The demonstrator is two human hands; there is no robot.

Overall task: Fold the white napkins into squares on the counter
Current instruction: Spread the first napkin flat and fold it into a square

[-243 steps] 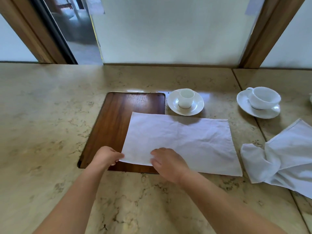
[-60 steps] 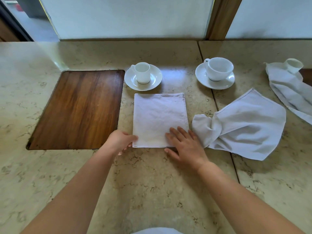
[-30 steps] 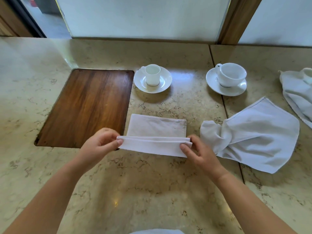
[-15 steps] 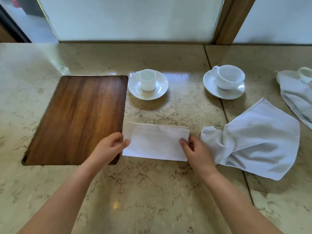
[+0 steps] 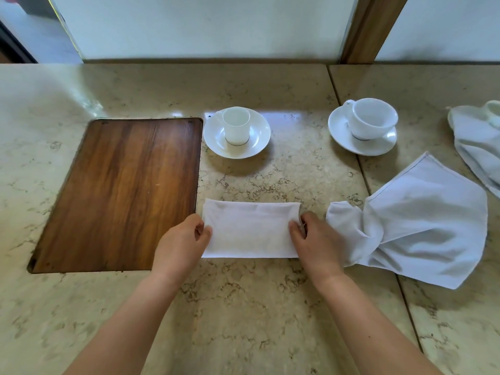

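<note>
A white napkin (image 5: 250, 230), folded into a flat wide rectangle, lies on the marble counter (image 5: 243, 307) in front of me. My left hand (image 5: 182, 243) pinches its left edge between thumb and curled fingers. My right hand (image 5: 313, 240) pinches the right edge the same way. A second white napkin (image 5: 422, 226) lies crumpled and unfolded just to the right, almost touching my right hand. A third napkin (image 5: 476, 147) is draped at the far right edge.
A dark wooden board (image 5: 121, 190) is set in the counter to the left. Behind the napkin stand a small white cup on a saucer (image 5: 236, 132) and a wider cup on a saucer (image 5: 365, 127). A wall and wooden post run along the back.
The near half of the napkin was lifted and folded away from me, turning a taller rectangle into a wide low one. Both hands now hold its side edges down on the counter.
</note>
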